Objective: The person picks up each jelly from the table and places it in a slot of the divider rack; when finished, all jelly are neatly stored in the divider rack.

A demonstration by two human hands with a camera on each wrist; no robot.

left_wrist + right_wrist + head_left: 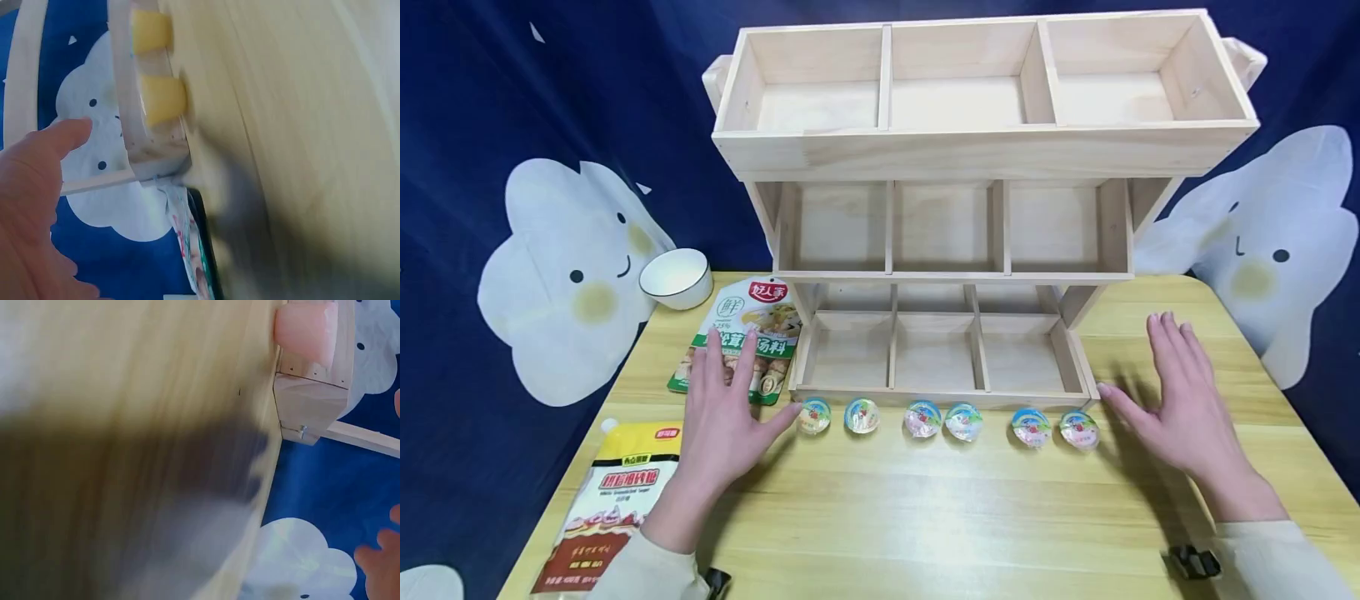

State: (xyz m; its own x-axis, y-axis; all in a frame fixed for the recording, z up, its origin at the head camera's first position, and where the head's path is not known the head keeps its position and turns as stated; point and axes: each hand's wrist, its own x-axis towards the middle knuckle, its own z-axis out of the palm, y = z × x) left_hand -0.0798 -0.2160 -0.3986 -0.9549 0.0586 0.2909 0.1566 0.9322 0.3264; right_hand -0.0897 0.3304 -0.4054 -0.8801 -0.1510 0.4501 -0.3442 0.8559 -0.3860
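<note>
Several small jelly cups with printed film lids stand in a row along the front of a wooden three-tier shelf [985,154]. My left hand [726,429] hovers with spread fingers near the leftmost jelly cup [814,416], overlapping a green-and-white seasoning pouch [752,325] in the head view. Two yellow jelly cups [164,100] show beside the shelf's base in the left wrist view. On the other side my right hand [1183,408] is held with fingers extended, its thumb near the rightmost jelly cup [1079,431]. A pink jelly cup [306,332] appears in the right wrist view. Neither hand holds anything.
A sugar bag [613,500] with a white cap lies at the table's left. Behind it, a white bowl [676,279] sits at the back left edge. The wooden table [940,517] has a dark blue curtain [445,250] with cloud shapes around it.
</note>
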